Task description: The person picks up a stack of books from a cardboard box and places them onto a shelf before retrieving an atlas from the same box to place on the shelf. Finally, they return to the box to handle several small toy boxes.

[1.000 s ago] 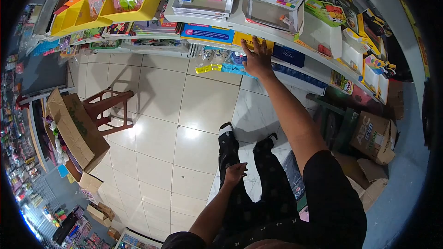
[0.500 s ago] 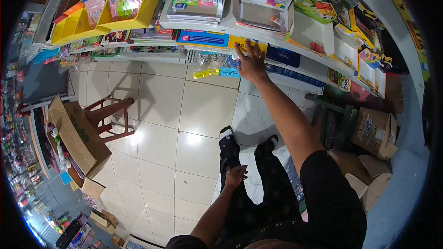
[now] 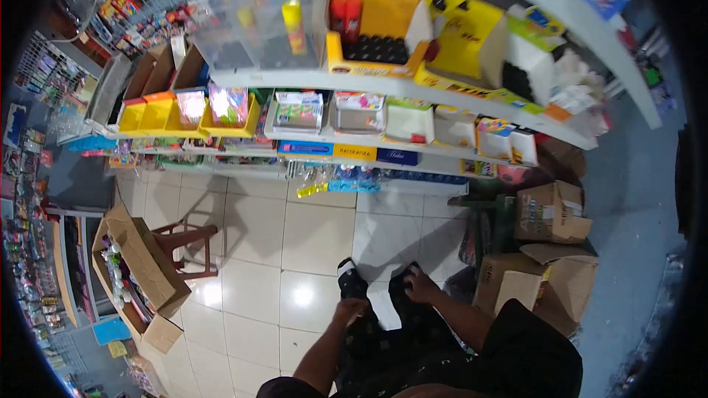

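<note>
My left hand (image 3: 352, 311) hangs over my left leg, its fingers loosely bent, with nothing visible in it. Over my right leg is my right hand (image 3: 420, 286), fingers a little apart and holding nothing that I can see. Both hands are away from the shelves. In front, on a lower shelf, lie a yellow box (image 3: 355, 152), a dark blue box (image 3: 397, 156) and a light blue box (image 3: 304, 148) side by side. Above them stand an open white carton of small packs (image 3: 298, 112) and a second open white carton (image 3: 358, 113).
Yellow bins (image 3: 230, 124) stand on the shelf at left. Higher up is a yellow display box (image 3: 376, 48) with dark-capped items. A brown stool (image 3: 193, 250) and an opened cardboard box (image 3: 151, 265) are at left; more cardboard boxes (image 3: 549, 210) sit at right.
My right hand has left the yellow box on the shelf and come down over my right leg. The view has tilted up, bringing the upper shelf into sight.
</note>
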{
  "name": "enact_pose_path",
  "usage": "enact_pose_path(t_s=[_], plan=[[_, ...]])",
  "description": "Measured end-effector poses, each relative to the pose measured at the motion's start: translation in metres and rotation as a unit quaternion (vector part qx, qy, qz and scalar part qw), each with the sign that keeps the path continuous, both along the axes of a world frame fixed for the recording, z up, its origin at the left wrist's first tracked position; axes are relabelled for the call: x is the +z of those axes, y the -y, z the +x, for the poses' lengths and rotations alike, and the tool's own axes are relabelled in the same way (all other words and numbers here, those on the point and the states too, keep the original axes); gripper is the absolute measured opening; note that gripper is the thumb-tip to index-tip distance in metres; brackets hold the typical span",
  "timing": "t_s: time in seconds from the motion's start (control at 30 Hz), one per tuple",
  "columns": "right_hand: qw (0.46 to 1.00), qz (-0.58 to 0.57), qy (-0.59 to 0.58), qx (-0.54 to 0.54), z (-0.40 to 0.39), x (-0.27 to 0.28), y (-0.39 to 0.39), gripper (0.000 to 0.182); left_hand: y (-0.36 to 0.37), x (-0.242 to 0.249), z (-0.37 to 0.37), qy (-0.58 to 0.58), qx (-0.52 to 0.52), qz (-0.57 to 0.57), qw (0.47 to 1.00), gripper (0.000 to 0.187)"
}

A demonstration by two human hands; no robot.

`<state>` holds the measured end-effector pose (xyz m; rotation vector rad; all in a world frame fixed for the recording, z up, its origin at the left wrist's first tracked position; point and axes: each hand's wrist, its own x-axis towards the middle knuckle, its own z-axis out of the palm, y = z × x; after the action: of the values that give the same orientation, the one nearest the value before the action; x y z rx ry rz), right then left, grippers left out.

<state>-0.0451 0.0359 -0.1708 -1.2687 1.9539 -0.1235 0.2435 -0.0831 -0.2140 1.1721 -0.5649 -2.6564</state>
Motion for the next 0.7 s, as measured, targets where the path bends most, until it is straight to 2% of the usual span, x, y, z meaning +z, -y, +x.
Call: enact_pose_path(t_s=[0.07, 0.1, 0.13, 0.2, 0.23, 0.27, 0.3, 0.33, 0.4, 0.43, 0.47, 0.53, 0.57, 0.6, 0.63, 0.67, 0.7], plan=[[0.999, 0.028, 0.031, 0.004, -0.009, 0.008, -0.046, 0.046, 0.032, 0.016, 0.01, 0.101, -0.161, -0.141, 0.972, 0.014], [0.998, 0.047, 0.049, 0.004, -0.009, 0.017, -0.067, 0.046, 0.047, 0.019, 0.015, 0.09, -0.164, -0.2, 0.962, 0.014], [0.996, 0.069, 0.049, -0.009, -0.016, 0.055, -0.068, 0.047, 0.059, 0.018, 0.023, 0.078, -0.167, -0.255, 0.949, 0.014], [0.998, -0.008, 0.045, -0.047, -0.029, 0.085, -0.083, 0.046, 0.095, 0.008, 0.04, 0.161, -0.226, -0.415, 0.867, 0.019], [0.996, -0.014, 0.021, -0.086, -0.037, 0.086, -0.091, 0.044, 0.115, 0.01, 0.04, 0.178, -0.237, -0.642, 0.707, 0.029], [0.992, -0.016, -0.002, -0.125, -0.043, 0.088, -0.101, 0.041, 0.13, 0.016, 0.036, 0.175, -0.227, -0.819, 0.497, 0.038], [0.989, -0.034, -0.02, -0.142, -0.049, 0.106, -0.105, 0.04, 0.139, 0.029, 0.036, 0.183, -0.172, -0.678, 0.691, 0.044], [0.985, -0.055, -0.04, -0.159, -0.059, 0.134, -0.099, 0.038, 0.147, 0.043, 0.027, 0.188, -0.108, -0.497, 0.84, 0.05], [0.965, -0.111, -0.017, -0.238, -0.067, 0.172, -0.099, 0.032, 0.156, 0.09, 0.009, 0.276, -0.142, -0.416, 0.855, 0.053], [0.959, -0.113, -0.018, -0.259, -0.069, 0.184, -0.1, 0.032, 0.151, 0.118, 0.0, 0.257, -0.114, -0.401, 0.872, 0.051], [0.953, -0.117, -0.02, -0.277, -0.074, 0.194, -0.1, 0.032, 0.15, 0.122, -0.004, 0.239, -0.119, -0.393, 0.88, 0.049], [0.964, -0.082, -0.046, -0.248, -0.079, 0.226, -0.096, 0.035, 0.149, 0.104, 0.001, 0.205, -0.134, -0.372, 0.895, 0.044], [0.968, -0.063, -0.059, -0.238, -0.08, 0.235, -0.097, 0.04, 0.147, 0.088, 0.003, 0.183, -0.149, -0.378, 0.895, 0.038], [0.957, -0.045, -0.086, -0.272, -0.08, 0.232, -0.1, 0.051, 0.142, 0.066, 0.007, 0.155, -0.163, -0.401, 0.888, 0.032], [0.944, -0.024, -0.113, -0.31, -0.079, 0.221, -0.106, 0.062, 0.139, 0.036, 0.014, 0.114, -0.173, -0.471, 0.857, 0.027], [0.939, -0.056, -0.122, -0.318, -0.08, 0.208, -0.114, 0.07, 0.136, 0.009, 0.019, 0.067, -0.18, -0.539, 0.82, 0.023], [0.943, -0.065, -0.097, -0.312, -0.08, 0.217, -0.117, 0.067, 0.132, -0.007, 0.022, 0.041, -0.188, -0.578, 0.793, 0.022]])
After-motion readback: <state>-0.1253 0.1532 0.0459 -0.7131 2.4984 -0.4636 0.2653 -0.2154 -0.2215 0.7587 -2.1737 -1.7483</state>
